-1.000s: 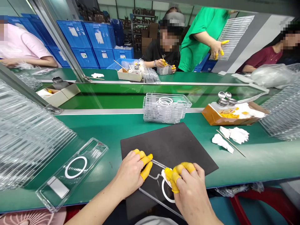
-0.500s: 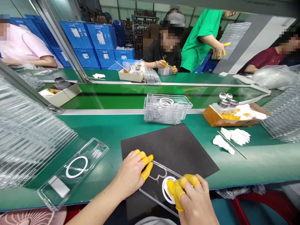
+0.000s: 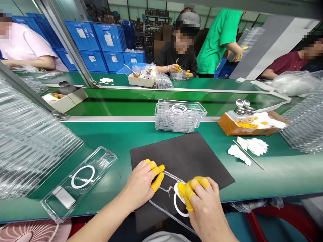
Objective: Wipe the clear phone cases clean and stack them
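Note:
A clear phone case (image 3: 164, 199) with a white ring lies over a black mat (image 3: 181, 154) in front of me. My left hand (image 3: 141, 183), with yellow finger cots on it, pinches the case by its upper left end. My right hand (image 3: 205, 201), in yellow finger cots too, presses a small white wipe (image 3: 176, 190) against the case near the top of the ring. The right fingers cover part of the ring and the case's right edge. To the left, another clear case (image 3: 97, 179) with a white ring and a whitish rectangle rests on the green table.
Stacked clear cases (image 3: 179, 117) stand beyond the mat, with larger stacks (image 3: 32, 144) at left and right (image 3: 305, 127). A cardboard box (image 3: 233, 126) holds finger cots and metal-capped bottles. Crumpled wipes (image 3: 254, 146) and a thin stick (image 3: 248, 155) lie nearby. Co-workers sit across.
My right hand has moved up and slightly left with the wipe, from inside the ring to its upper edge. My left hand keeps its hold. A co-worker in green has shifted slightly with a stack.

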`<state>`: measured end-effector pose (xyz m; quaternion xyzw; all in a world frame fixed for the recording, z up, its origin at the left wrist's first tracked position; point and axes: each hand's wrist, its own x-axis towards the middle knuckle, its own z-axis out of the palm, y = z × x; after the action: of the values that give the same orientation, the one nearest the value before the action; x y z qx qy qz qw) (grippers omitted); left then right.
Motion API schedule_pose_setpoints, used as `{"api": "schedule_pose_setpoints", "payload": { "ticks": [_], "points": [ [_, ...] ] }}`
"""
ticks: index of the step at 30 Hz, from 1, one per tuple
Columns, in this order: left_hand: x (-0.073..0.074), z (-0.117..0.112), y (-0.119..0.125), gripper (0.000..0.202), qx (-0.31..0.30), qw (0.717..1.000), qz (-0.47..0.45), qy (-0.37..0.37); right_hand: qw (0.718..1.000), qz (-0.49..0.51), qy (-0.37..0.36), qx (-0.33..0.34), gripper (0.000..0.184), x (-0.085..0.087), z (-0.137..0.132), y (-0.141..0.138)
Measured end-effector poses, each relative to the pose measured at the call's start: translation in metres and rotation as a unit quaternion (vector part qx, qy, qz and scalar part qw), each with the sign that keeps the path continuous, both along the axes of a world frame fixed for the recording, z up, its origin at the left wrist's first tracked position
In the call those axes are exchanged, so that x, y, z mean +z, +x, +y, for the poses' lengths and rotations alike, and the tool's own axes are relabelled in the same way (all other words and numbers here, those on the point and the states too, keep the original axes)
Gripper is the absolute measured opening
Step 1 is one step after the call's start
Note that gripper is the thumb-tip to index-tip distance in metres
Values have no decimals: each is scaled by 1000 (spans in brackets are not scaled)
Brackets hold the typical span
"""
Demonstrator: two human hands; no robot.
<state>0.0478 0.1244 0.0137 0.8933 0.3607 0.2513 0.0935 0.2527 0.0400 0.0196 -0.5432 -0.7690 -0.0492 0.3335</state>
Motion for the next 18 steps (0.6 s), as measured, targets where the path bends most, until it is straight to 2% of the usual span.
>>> {"api": "schedule_pose_setpoints", "payload": {
  "ticks": [3, 8, 12, 18],
  "points": [
    [0, 0, 0, 19, 0, 1000, -1, -1, 1000, -4, -5, 21, 18, 1, 1, 1],
    [-1, 0, 0, 18, 4, 1000, 0, -1, 1000, -4, 7, 15, 19, -1, 2, 0],
    [0, 1, 1, 20, 2, 1000, -8, 2, 998, 32, 16, 51, 18, -2, -3, 2],
    [1, 1, 1, 18, -1, 1000, -3, -1, 997, 17, 10, 78, 21, 0, 1, -3]
  ]
}}
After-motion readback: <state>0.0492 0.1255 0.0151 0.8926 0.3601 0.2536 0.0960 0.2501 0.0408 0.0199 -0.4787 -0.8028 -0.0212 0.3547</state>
